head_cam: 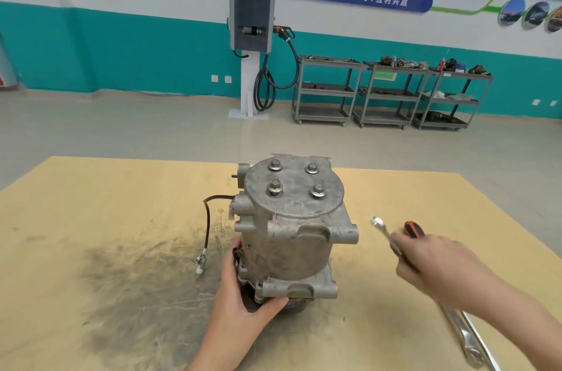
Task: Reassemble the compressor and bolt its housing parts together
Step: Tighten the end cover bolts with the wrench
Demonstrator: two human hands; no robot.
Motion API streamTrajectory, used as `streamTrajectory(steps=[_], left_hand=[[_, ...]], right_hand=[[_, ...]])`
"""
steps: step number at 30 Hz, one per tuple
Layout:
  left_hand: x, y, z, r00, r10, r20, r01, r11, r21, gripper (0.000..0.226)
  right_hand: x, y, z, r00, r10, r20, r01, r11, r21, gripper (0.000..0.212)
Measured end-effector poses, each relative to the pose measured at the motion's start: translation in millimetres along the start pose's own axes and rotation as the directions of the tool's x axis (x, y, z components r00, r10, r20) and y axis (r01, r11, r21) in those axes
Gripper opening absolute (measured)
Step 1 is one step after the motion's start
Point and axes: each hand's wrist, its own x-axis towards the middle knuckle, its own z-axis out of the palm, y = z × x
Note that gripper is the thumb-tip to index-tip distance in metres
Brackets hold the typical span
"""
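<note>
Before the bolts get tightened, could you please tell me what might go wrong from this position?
1. The compressor stands upright on its narrow end, steadied only by the left hand at its base; wrench torque on the four top bolts could tip or spin it.
2. The right hand holds the wrench near its far end; it could slip off a bolt head.
3. The loose black cable beside the housing might snag.

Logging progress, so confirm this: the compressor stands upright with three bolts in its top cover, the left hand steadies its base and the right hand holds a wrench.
Wrong on the bolt count. The head view shows four bolts in the top cover, not three. The rest stands: the compressor is upright, the left hand steadies its base and the right hand holds a wrench.
</note>
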Motion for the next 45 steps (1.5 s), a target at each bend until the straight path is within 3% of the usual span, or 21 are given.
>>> streamTrajectory(steps=[1,2,4,6,7,9,16,22,27,33,38,42,45], left_hand=[[0.6,0.2,-0.1,1.000,0.005,-0.002,-0.005,1.000,-0.001,0.101],[1.0,1.1,0.5,1.000,0.010,-0.001,-0.010,1.000,-0.001,0.105],[2.0,3.3,1.5,1.000,0.001,0.008,-0.001,1.000,-0.020,0.110],[2.2,3.1,1.5,1.000,-0.005,0.013,0.006,0.999,-0.043,0.110],[2.0,3.4,1.5,1.000,-0.006,0.016,0.007,0.999,-0.048,0.109],[1.8,4.4,1.6,1.000,-0.011,0.024,0.012,0.998,-0.055,0.109],[2.9,10.8,2.5,1.000,-0.018,0.023,0.018,1.000,0.012,0.108],[4.3,17.5,3.5,0.999,-0.039,0.025,0.039,0.999,-0.003,0.118],[4.7,17.8,3.0,0.999,-0.043,0.014,0.042,0.999,0.016,0.109],[4.7,13.7,3.0,0.999,-0.046,0.015,0.047,0.999,-0.011,0.115],[4.0,11.1,2.7,0.999,-0.034,0.018,0.034,0.999,-0.006,0.117],[3.6,11.5,2.6,0.999,-0.031,0.017,0.031,0.999,0.011,0.115],[3.7,11.2,2.4,0.999,-0.036,0.020,0.036,0.999,0.022,0.115]], right_hand=[[0.1,6.0,-19.4,0.994,0.041,-0.099,-0.014,0.965,0.260,0.013],[0.0,9.4,-39.1,0.976,0.091,-0.198,0.022,0.862,0.506,0.018],[1.2,10.0,-71.8,0.895,0.221,-0.388,0.238,0.498,0.833,0.022],[13.7,1.5,-96.6,0.887,0.260,-0.383,0.398,-0.006,0.917,0.021],[23.6,-4.5,-105.1,0.902,0.243,-0.357,0.402,-0.170,0.900,0.024],[45.7,-20.9,-115.7,0.936,0.187,-0.298,0.343,-0.285,0.895,0.027],[108.7,-72.1,-108.1,0.986,0.011,-0.166,0.166,-0.165,0.972,0.024],[126.3,-77.4,-103.3,0.991,-0.082,-0.101,0.088,-0.148,0.985,0.024],[134.5,-77.2,-107.1,0.987,-0.103,-0.119,0.101,-0.165,0.981,0.022],[139.6,-86.3,-112.0,0.984,-0.168,-0.064,0.058,-0.043,0.997,0.018],[134.4,-89.3,-104.0,0.994,-0.073,-0.080,0.076,-0.056,0.996,0.016],[124.1,-87.1,-93.7,0.989,0.009,-0.147,0.146,-0.139,0.979,0.015],[116.6,-83.2,-84.2,0.977,-0.008,-0.213,0.208,-0.193,0.959,0.007]])
